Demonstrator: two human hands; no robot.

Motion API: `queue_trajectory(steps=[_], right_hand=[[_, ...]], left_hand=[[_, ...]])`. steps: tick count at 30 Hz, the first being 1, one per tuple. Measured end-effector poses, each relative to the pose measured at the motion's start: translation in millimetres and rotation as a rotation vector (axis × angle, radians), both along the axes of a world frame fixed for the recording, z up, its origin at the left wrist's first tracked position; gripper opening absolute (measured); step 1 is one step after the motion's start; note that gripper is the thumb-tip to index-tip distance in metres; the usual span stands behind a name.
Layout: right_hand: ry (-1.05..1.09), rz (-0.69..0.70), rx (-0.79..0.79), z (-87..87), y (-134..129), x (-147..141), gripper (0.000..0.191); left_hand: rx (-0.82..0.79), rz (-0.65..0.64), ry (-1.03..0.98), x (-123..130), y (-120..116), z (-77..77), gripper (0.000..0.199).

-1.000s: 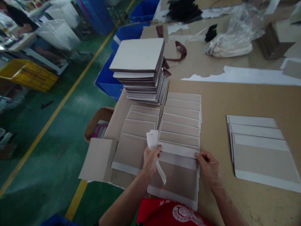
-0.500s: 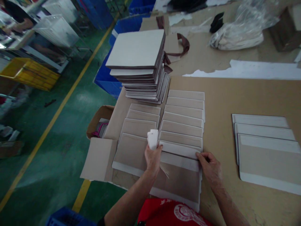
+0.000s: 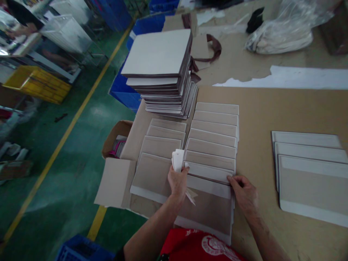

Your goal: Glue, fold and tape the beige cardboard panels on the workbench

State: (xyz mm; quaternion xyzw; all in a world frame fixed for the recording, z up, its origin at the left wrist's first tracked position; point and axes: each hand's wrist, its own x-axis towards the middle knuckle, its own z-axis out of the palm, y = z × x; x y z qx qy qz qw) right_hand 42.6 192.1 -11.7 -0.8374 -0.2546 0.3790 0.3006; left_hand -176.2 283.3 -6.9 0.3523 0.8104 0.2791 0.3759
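Observation:
My left hand (image 3: pixel 178 183) is closed round a bundle of white strips (image 3: pixel 178 159), whose ends stick out above and below the fist. Its thumb tip meets the left end of a single white strip (image 3: pixel 208 172), which lies across one of the overlapping greyish-brown panels. At that strip's right end, my right hand (image 3: pixel 246 192) pinches the corner between thumb and finger. The panels (image 3: pixel 213 142) run in an overlapping column away from me. The nearest panel (image 3: pixel 208 208) has pale bands along its far and near edges and lies partly under my left forearm.
A second column of panels (image 3: pixel 153 170) lies to the left, and several more panels (image 3: pixel 312 185) overlap at the right. A tall stack of boards (image 3: pixel 157 54) stands at the back. Beyond the table's left edge are an open carton (image 3: pixel 116 134) and a blue bin (image 3: pixel 122 87).
The camera view has shifted slightly. Both hands keep their places on the strip, and the lower ends of the bundle under my left hand look a little more fanned out.

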Motion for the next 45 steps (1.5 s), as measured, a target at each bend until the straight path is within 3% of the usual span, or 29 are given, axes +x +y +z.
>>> queue_trajectory(steps=[23, 45], right_hand=[[-0.049, -0.017, 0.042, 0.9, 4, -6, 0.036], [-0.052, -0.006, -0.042, 1.4, 17, 1, 0.027]], left_hand=[[-0.017, -0.056, 0.070, -2, 5, 2.1, 0.028], [-0.006, -0.053, 0.161, -1, 6, 2.9, 0.028]])
